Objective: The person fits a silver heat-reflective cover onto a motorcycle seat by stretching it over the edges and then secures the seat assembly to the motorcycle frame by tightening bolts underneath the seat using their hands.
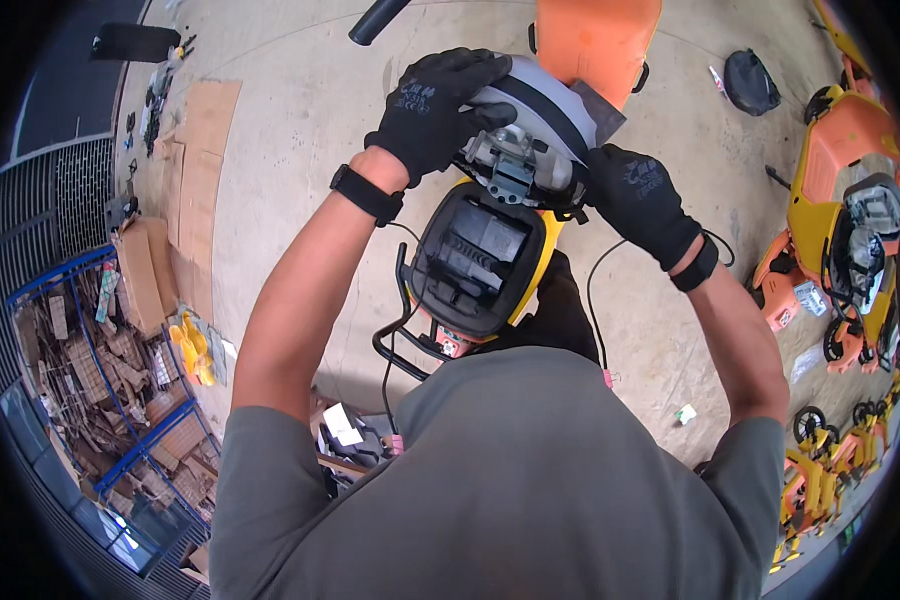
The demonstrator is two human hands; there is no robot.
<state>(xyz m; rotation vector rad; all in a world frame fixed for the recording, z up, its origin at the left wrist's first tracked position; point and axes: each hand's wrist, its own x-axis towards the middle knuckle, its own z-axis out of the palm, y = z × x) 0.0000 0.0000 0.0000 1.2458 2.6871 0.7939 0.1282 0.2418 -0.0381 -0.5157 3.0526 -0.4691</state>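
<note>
A grey domed unit (562,97) lies between both hands, beside an open compartment (468,322) containing black blocks (485,238). Left hand (435,112): grasping the unit's edge; right hand (640,200): finger closure indeterminable. Blue-framed cage (148,443): cardboard scrap (100,375).

Ahead of the black rounded storage compartment (460,322), the view's upper edge crops a smooth orange panel (598,40) — and the black fabric-gloved right hand (638,200) has obscured fingertips at the grey curved black-banded cover (550,86).
</note>
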